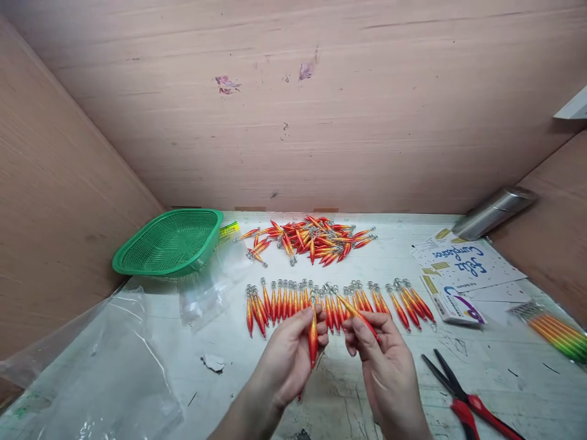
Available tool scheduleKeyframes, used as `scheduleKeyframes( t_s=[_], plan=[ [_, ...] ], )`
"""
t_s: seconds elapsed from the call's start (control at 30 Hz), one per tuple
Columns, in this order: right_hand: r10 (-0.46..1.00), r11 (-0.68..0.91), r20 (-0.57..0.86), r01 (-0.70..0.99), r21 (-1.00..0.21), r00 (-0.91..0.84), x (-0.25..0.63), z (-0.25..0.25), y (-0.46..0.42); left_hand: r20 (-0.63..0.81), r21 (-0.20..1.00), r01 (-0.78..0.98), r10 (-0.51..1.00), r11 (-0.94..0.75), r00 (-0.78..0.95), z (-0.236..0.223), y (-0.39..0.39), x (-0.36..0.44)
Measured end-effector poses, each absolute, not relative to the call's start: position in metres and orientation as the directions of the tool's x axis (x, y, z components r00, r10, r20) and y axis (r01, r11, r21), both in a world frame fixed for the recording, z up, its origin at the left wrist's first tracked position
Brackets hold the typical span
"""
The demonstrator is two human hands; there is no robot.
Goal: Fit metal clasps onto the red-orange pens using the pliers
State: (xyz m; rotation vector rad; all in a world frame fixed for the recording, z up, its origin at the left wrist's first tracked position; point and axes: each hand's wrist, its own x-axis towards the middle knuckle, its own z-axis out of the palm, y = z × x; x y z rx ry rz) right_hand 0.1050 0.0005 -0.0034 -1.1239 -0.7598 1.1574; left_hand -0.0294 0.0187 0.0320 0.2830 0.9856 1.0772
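Observation:
My left hand (293,348) pinches a red-and-gold squid jig (313,342), its hooked end up and its red tip down. In my right hand (383,351) is another squid jig (355,315), gripped between thumb and fingers and tilted with its hooks toward the upper left. Just beyond both hands lies a row of matching jigs (279,302), side by side with the hooked ends away from me; my hands hide part of it. Farther back is a loose heap of the same jigs (316,238).
A green plastic basket (167,244) stands at the back left, by clear plastic bags (105,366). Open red-handled scissors (465,397) lie front right. Beyond them are a bag of orange-green sticks (557,333), printed cards (472,263) and a metal cylinder (495,211). Panels enclose the table.

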Motion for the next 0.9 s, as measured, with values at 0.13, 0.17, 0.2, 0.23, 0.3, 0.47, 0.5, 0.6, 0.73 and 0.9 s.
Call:
scheduleKeyframes(
  t_s=[0.13,0.17,0.2,0.23,0.3,0.47,0.5,0.6,0.73,0.9],
  plan=[
    [0.953,-0.030,-0.161,-0.451,-0.892,0.256,0.096,-0.005,-0.025,-0.543,0.496,-0.773,0.836,0.395,0.079,0.037,-0.008,-0.017],
    [0.959,-0.051,-0.183,-0.504,-0.862,0.216,0.094,-0.005,-0.030,-0.546,0.464,-0.801,0.834,0.379,0.079,0.037,-0.012,-0.015],
    [0.965,-0.078,-0.205,-0.561,-0.824,0.166,0.094,-0.006,-0.034,-0.547,0.443,-0.815,0.833,0.373,0.084,0.038,-0.015,-0.014],
    [0.968,-0.108,-0.225,-0.615,-0.781,0.115,0.093,-0.007,-0.038,-0.546,0.437,-0.817,0.833,0.376,0.091,0.038,-0.018,-0.013],
    [0.967,-0.158,-0.251,-0.687,-0.709,0.037,0.092,-0.010,-0.043,-0.533,0.444,-0.809,0.840,0.384,0.106,0.040,-0.021,-0.011],
    [0.956,-0.198,-0.292,-0.722,-0.662,0.006,0.091,-0.017,-0.051,-0.497,0.479,-0.779,0.856,0.405,0.140,0.043,-0.026,-0.011],
    [0.953,-0.200,-0.303,-0.724,-0.660,0.014,0.091,-0.017,-0.052,-0.497,0.485,-0.774,0.857,0.407,0.140,0.044,-0.027,-0.012],
    [0.938,-0.206,-0.342,-0.717,-0.666,0.049,0.088,-0.014,-0.055,-0.504,0.497,-0.767,0.854,0.407,0.128,0.046,-0.028,-0.013],
    [0.922,-0.238,-0.382,-0.691,-0.682,0.060,0.082,-0.001,-0.056,-0.488,0.506,-0.759,0.862,0.410,0.140,0.048,-0.029,-0.015],
    [0.922,-0.251,-0.385,-0.686,-0.683,0.047,0.081,0.001,-0.054,-0.496,0.515,-0.755,0.859,0.406,0.124,0.047,-0.029,-0.015]
  ],
)
